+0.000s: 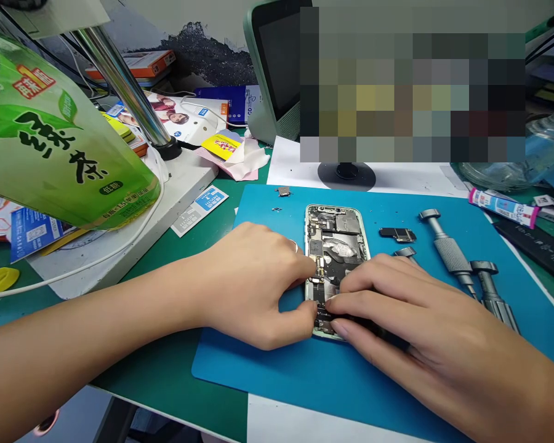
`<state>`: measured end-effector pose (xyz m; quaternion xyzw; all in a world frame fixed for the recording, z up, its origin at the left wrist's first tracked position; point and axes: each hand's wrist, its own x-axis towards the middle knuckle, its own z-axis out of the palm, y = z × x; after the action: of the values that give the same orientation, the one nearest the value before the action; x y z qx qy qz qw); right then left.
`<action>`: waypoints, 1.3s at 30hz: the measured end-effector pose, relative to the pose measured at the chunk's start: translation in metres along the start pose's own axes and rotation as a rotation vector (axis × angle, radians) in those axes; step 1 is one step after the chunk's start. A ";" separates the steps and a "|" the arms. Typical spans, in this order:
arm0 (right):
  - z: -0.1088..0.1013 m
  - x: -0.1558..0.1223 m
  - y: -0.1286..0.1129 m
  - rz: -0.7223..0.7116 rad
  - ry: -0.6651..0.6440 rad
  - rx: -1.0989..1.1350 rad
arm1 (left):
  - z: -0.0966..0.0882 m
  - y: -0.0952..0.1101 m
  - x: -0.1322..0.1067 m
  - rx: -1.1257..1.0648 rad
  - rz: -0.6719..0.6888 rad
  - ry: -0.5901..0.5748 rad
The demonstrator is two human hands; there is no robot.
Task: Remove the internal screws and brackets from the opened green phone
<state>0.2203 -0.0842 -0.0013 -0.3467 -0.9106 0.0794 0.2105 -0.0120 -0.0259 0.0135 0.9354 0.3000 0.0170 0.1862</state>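
An opened phone (pixel 346 249) lies on a blue mat (pixel 258 363), its circuit board and inner parts bare. My left hand (pixel 253 286) is at its left side, the forefinger and thumb closed against the frame. My right hand (pixel 425 326) reaches over the lower part of the phone, fingertips pinched together just above the bottom edge. Whatever sits between those fingertips is hidden. Under the right hand a dark strip shows in part; I cannot tell what it is. To the right lie a small black phone part (pixel 397 235) and a grey knurled screwdriver (pixel 452 252).
A second screwdriver (pixel 493 292) lies near the right hand, and a third is partly covered. Small metal pieces (pixel 284 192) rest at the mat's back left. A green pouch (pixel 69 135), a lamp pole (pixel 129 86) and a white cable crowd the left. A tube (pixel 503 208) lies at right.
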 end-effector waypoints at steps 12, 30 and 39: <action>0.000 -0.001 -0.002 0.025 0.024 -0.003 | 0.000 0.005 0.004 -0.010 0.029 0.081; 0.004 -0.009 -0.001 0.065 -0.025 0.008 | 0.001 0.001 0.002 -0.039 -0.014 -0.019; 0.014 -0.028 -0.002 0.141 -0.016 -0.013 | -0.001 0.001 0.001 -0.030 -0.021 -0.029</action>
<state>0.2317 -0.1040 -0.0226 -0.4106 -0.8862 0.0907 0.1946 -0.0108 -0.0262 0.0148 0.9295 0.3068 0.0062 0.2047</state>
